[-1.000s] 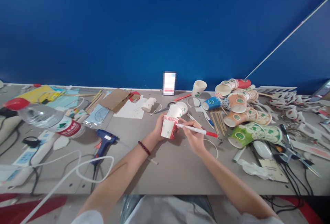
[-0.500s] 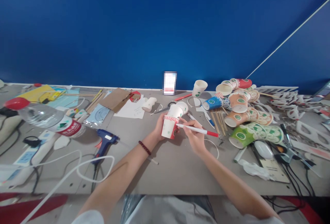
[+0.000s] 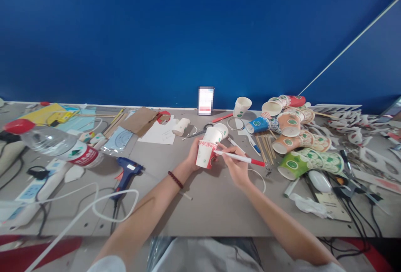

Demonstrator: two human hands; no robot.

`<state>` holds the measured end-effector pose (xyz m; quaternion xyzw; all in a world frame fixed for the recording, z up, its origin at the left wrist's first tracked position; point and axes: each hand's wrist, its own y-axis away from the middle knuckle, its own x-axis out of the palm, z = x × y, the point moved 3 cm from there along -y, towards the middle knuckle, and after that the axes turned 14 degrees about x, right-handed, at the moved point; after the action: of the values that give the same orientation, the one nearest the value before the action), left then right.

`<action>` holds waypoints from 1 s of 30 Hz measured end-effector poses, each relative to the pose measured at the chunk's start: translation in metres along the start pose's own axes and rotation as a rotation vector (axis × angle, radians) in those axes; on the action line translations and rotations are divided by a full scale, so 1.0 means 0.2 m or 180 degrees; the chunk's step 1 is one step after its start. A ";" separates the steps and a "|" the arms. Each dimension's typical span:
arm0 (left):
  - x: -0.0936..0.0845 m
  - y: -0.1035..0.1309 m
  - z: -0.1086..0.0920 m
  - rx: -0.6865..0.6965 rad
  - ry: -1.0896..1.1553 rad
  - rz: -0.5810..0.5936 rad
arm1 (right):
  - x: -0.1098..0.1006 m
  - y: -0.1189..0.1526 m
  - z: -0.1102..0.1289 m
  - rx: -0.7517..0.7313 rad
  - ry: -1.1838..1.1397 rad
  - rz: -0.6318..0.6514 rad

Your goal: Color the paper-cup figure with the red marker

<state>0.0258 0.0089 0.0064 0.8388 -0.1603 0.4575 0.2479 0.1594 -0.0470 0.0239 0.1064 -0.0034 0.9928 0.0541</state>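
My left hand (image 3: 193, 155) is wrapped round the side of a red-and-white paper cup (image 3: 204, 155), which tilts with its base toward me. White paper cups (image 3: 216, 131) join it at the far end. My right hand (image 3: 237, 165) grips a white marker with a red end (image 3: 241, 157) like a pen. The marker's tip is at the cup's right side, on or very near the red print; whether it touches I cannot tell. Part of my right fingers is hidden behind the marker and cup.
Stacked printed paper cups (image 3: 293, 167) lie at the right beside wooden sticks (image 3: 265, 148). A blue glue gun (image 3: 127, 176), a water bottle (image 3: 59, 144) and a power strip (image 3: 36, 190) are on the left. A phone (image 3: 205, 101) leans on the blue wall. Scissors (image 3: 200, 131) lie behind the cups.
Almost nothing differs. Both hands hold the same cup and marker in nearly the same place, and the view has shifted very slightly.
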 end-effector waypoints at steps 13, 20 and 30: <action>0.01 0.00 0.00 0.0032 -0.0012 0.0054 | 0.01 0.00 0.01 0.0018 -0.0034 -0.0067; 0.00 0.00 0.00 0.0035 -0.0092 0.0054 | 0.01 0.01 0.01 -0.0035 0.0046 -0.0003; -0.01 -0.01 0.00 0.0066 -0.0146 0.0015 | 0.01 0.01 0.02 -0.0053 0.0009 -0.0010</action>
<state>0.0261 0.0095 0.0046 0.8512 -0.1632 0.4404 0.2343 0.1583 -0.0487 0.0283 0.1045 -0.0114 0.9928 0.0566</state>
